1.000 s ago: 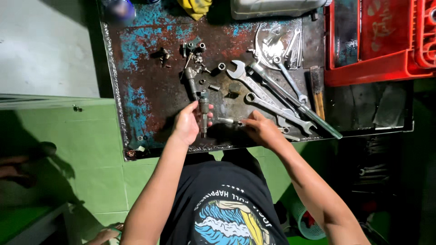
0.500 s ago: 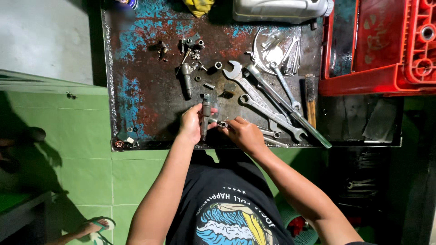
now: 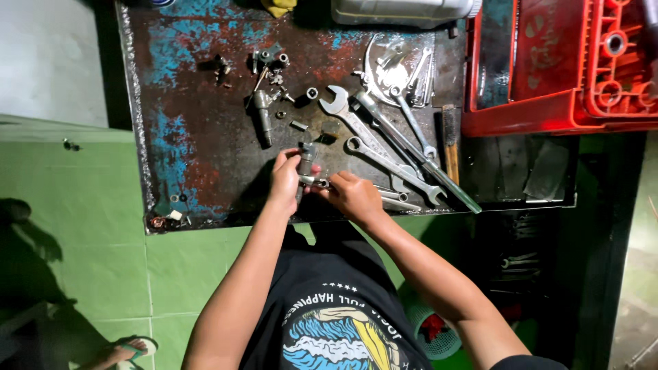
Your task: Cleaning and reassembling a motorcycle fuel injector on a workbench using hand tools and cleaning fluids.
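Since half a second ago, both hands sit a little higher on the tray, the left hand having climbed toward the upper end of the metal part, while the tools lie as they did. Largest in view is the rusty metal tray (image 3: 199,137), flecked with blue paint, set over a green tiled floor (image 3: 89,274). To its right stands a red plastic crate (image 3: 548,68), and a grey canister (image 3: 401,10) lies along the tray's far edge. A fan of wrenches (image 3: 384,144) spreads across the tray's right half, their handles ending just beside the right hand. Near them lies a wooden-handled tool (image 3: 450,140). Smaller still, a grey cylindrical fitting (image 3: 263,116) rests left of centre amid scattered nuts and bolts (image 3: 274,72). The left hand (image 3: 284,179) is closed around a slim upright metal part (image 3: 305,161) near the tray's front edge. The right hand (image 3: 353,195) pinches a small metal piece (image 3: 317,182) with narrowed fingers, held against that part's lower end.
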